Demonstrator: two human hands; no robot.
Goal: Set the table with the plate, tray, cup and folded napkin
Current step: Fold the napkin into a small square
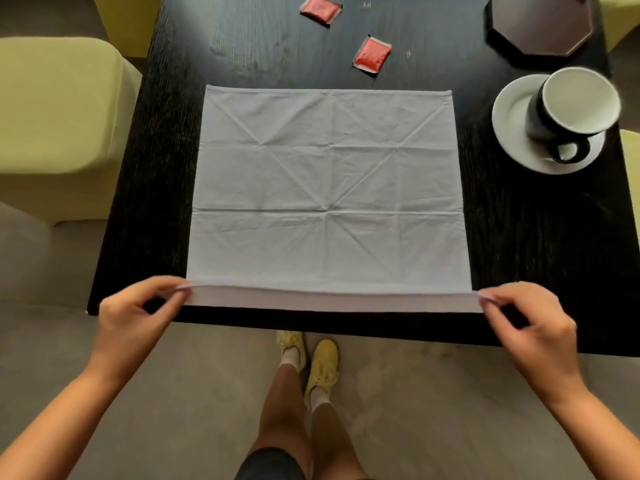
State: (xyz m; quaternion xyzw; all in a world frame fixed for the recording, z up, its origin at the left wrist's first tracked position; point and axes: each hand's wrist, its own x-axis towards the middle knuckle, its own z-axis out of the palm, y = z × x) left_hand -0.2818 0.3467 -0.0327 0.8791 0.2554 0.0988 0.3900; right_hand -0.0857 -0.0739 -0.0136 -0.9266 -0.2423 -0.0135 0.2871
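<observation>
A white cloth napkin point(327, 188) lies spread flat on the black table point(166, 161), marked with fold creases. Its near edge is lifted slightly off the table edge. My left hand point(138, 313) pinches the near left corner, and my right hand point(530, 323) pinches the near right corner. At the right stands a black cup point(568, 116) with a white inside, on a white plate point(512, 133). A dark octagonal tray point(540, 26) sits at the far right corner, partly cut off by the frame.
Two red packets point(320, 8) point(372, 56) lie on the table beyond the napkin. Yellow-green seats point(59, 116) stand at the left and along the right edge. My legs and yellow shoes point(322, 362) are below the table's near edge.
</observation>
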